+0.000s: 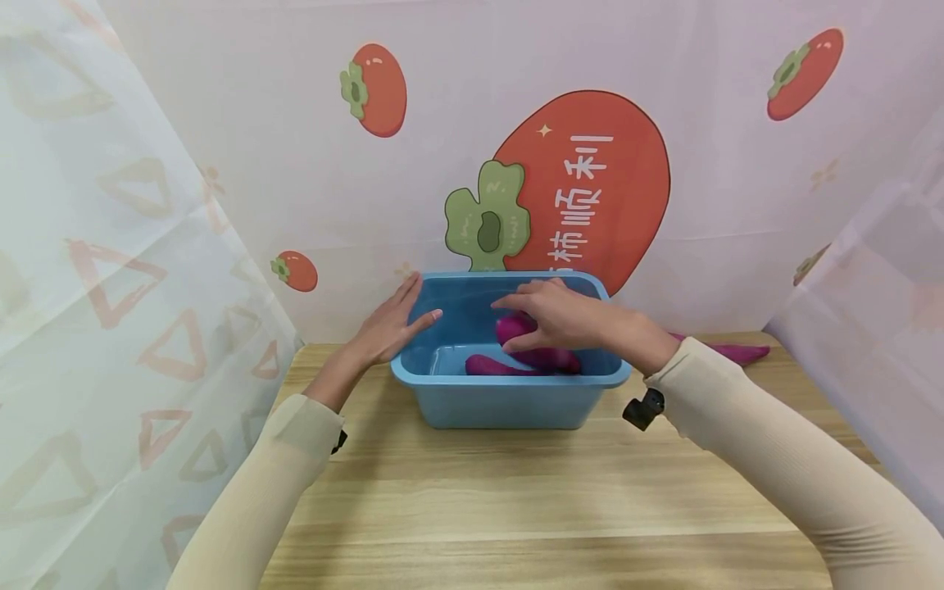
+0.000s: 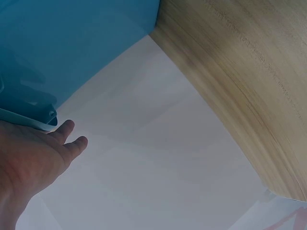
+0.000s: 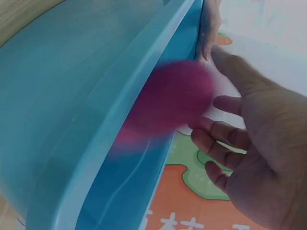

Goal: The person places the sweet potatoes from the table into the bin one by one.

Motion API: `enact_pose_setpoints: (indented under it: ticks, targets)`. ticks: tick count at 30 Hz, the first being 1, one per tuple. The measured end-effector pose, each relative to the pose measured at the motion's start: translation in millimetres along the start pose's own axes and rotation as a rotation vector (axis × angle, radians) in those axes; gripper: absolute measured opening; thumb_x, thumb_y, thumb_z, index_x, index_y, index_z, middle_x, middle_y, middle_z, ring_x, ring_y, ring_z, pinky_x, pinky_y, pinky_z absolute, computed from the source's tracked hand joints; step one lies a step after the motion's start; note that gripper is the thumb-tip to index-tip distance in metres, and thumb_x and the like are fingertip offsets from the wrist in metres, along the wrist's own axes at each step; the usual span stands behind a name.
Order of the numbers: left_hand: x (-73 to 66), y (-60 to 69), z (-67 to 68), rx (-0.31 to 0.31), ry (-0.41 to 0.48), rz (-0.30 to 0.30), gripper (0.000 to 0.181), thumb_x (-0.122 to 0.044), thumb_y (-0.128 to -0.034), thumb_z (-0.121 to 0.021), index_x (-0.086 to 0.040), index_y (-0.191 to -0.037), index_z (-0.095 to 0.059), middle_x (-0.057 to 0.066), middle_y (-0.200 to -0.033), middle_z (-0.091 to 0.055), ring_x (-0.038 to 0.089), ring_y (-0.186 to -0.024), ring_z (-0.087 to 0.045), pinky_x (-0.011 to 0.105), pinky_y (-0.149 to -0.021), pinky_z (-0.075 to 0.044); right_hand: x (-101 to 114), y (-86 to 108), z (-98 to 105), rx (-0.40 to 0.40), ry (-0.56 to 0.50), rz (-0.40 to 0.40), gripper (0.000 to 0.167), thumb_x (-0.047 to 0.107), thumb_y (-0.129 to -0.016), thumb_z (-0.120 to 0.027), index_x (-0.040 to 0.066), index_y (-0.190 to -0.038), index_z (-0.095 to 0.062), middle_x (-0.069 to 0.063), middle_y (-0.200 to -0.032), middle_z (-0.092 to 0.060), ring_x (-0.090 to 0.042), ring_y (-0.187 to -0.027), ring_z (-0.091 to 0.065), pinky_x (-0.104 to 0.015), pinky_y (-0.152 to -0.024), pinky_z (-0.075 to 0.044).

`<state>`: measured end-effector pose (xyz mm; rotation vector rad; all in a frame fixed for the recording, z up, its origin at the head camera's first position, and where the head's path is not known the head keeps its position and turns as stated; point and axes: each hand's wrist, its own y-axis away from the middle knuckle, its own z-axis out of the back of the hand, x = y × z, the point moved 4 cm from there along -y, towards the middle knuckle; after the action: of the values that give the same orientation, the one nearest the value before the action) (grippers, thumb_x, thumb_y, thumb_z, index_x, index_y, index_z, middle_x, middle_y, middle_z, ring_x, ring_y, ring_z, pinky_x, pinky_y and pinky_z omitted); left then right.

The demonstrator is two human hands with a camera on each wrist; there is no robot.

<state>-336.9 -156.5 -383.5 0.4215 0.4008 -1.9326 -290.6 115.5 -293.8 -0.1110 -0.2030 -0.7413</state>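
A blue plastic bin [image 1: 509, 403] stands on the wooden table. Inside it lie two purple eggplants: a smaller eggplant [image 1: 496, 365] near the front wall and a fatter eggplant [image 1: 551, 358] leaning across, partly under my right hand. My right hand [image 1: 558, 315] is over the bin with thumb and fingers spread; in the right wrist view a blurred eggplant [image 3: 175, 100] is just off the fingertips. My left hand [image 1: 386, 329] rests with straight fingers on the bin's left rim; the left wrist view shows its palm [image 2: 31, 155] against the rim.
Another purple eggplant [image 1: 741, 353] lies on the table [image 1: 516, 500] to the right, partly hidden behind my right forearm. A white cloth [image 1: 354, 197] printed with persimmons rises right behind the bin, and patterned sheets [image 1: 184, 360] close off both sides.
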Motion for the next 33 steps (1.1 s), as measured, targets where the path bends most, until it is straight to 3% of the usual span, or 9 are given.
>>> enact_pose_setpoints:
  ticks: [5,14,21,33]
  targets:
    - [-0.5,0.2,0.5,0.000,0.002,0.000,0.094,-0.067,-0.1056,-0.036,-0.007,-0.170,-0.003,0.011,-0.179,0.000,0.035,-0.165,-0.005,0.063,-0.128,-0.016,0.5,0.2,1.9,-0.034,0.043,-0.008,0.077,0.050,-0.089,-0.083,0.014,-0.153,-0.058,-0.015,-0.148,-0.062,-0.037,-0.139,-0.057,-0.073,-0.116,-0.034]
    - [-1.2,0.2,-0.4,0.004,-0.002,0.000,0.093,-0.066,-0.1058,-0.037,-0.007,-0.170,-0.003,0.011,-0.179,0.000,0.036,-0.165,-0.005,0.063,-0.128,-0.016,-7.3,5.1,2.2,-0.072,0.074,-0.021,0.085,0.054,-0.090,-0.080,0.013,-0.159,-0.051,-0.016,-0.155,-0.056,-0.038,-0.143,-0.052,-0.067,-0.115,-0.042]
    - [-2.6,0.4,0.5,0.004,0.003,-0.008,0.094,-0.066,-0.1062,-0.037,-0.006,-0.170,-0.003,0.011,-0.179,0.000,0.035,-0.165,-0.005,0.061,-0.129,-0.015,-14.8,12.8,5.4,-0.078,0.068,-0.058,0.090,0.056,-0.090,-0.079,0.013,-0.161,-0.046,-0.016,-0.158,-0.052,-0.038,-0.146,-0.048,-0.067,-0.119,-0.035]
    - [0.3,1.0,-0.5,0.005,0.005,-0.004,0.096,-0.070,-0.1054,-0.034,-0.008,-0.170,-0.001,0.010,-0.179,0.002,0.035,-0.165,-0.004,0.063,-0.129,-0.014,-26.7,23.3,9.5,-0.132,0.080,-0.064,0.087,0.051,-0.090,-0.082,0.010,-0.159,-0.048,-0.017,-0.153,-0.055,-0.037,-0.144,-0.049,-0.066,-0.116,-0.037]
